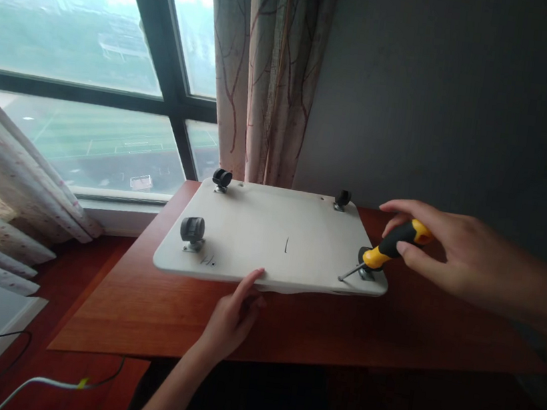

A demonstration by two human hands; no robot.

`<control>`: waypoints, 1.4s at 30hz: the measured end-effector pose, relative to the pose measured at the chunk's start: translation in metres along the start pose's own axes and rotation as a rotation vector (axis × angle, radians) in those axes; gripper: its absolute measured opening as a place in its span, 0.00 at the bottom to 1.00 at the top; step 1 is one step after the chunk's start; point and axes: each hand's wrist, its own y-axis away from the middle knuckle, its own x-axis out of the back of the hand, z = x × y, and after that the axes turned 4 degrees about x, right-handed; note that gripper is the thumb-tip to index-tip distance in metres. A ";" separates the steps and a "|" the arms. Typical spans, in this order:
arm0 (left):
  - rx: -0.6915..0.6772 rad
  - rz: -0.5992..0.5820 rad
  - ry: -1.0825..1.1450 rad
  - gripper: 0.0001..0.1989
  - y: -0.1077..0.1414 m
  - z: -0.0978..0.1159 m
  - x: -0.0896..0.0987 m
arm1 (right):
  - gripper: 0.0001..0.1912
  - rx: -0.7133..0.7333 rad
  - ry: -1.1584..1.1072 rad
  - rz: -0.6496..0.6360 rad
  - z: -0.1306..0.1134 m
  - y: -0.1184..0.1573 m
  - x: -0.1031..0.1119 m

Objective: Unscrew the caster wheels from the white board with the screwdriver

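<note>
White board (251,222) lies on the table (138,311) beyond the left hand (229,320), long axis left-right, casters (192,229) pointing up; one finger touches its edge, grip unclear. The right hand (449,248) clasps a screwdriver (396,240), slanting down-left.

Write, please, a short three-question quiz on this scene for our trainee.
1. How many casters stand on the white panel?
2. Which hand holds the yellow-and-black screwdriver: A) left; B) right?
3. True or false: the left hand is wrapped around a caster.

Key: 1. Four. 2. B, the right hand. 3. False; its index finger lies over the panel's near edge.
</note>
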 end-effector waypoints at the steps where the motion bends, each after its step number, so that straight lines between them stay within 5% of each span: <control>1: -0.003 0.001 0.000 0.27 0.000 0.000 0.000 | 0.21 -0.072 0.073 0.019 -0.001 -0.001 -0.001; 5: -0.020 0.010 -0.011 0.28 0.000 -0.001 0.000 | 0.25 -0.234 0.274 0.098 -0.002 -0.006 -0.007; 9: -0.008 0.008 -0.014 0.28 0.000 -0.001 0.000 | 0.19 -0.063 0.131 0.041 0.002 -0.011 -0.002; 12: -0.007 0.006 -0.022 0.28 0.000 -0.002 0.001 | 0.28 0.055 -0.031 -0.072 0.004 -0.010 0.005; 14: -0.013 0.008 -0.022 0.29 0.000 -0.002 0.000 | 0.29 0.032 -0.042 -0.104 0.003 -0.009 0.005; 19: -0.027 0.030 -0.039 0.29 -0.001 -0.003 0.000 | 0.25 -0.124 0.265 0.103 -0.001 -0.009 -0.001; 23: -0.045 0.071 -0.071 0.29 -0.001 -0.004 0.000 | 0.17 0.015 0.104 0.032 0.001 -0.012 0.004; 26: -0.052 0.078 -0.071 0.29 -0.001 -0.003 0.001 | 0.20 0.045 -0.075 -0.061 0.003 -0.012 0.009; 30: -0.036 0.082 -0.080 0.30 -0.002 0.007 -0.002 | 0.18 -0.044 0.070 0.006 0.001 -0.010 0.002; 34: 0.012 -0.012 0.066 0.26 -0.008 0.035 -0.013 | 0.23 -0.109 0.271 0.109 -0.002 -0.009 -0.005; 38: 0.190 -0.242 0.405 0.25 -0.024 0.071 -0.033 | 0.17 -0.012 0.034 0.068 -0.001 -0.008 0.000; 42: 0.447 -0.426 0.684 0.30 -0.049 0.096 -0.054 | 0.21 0.024 -0.210 0.008 0.002 -0.005 0.004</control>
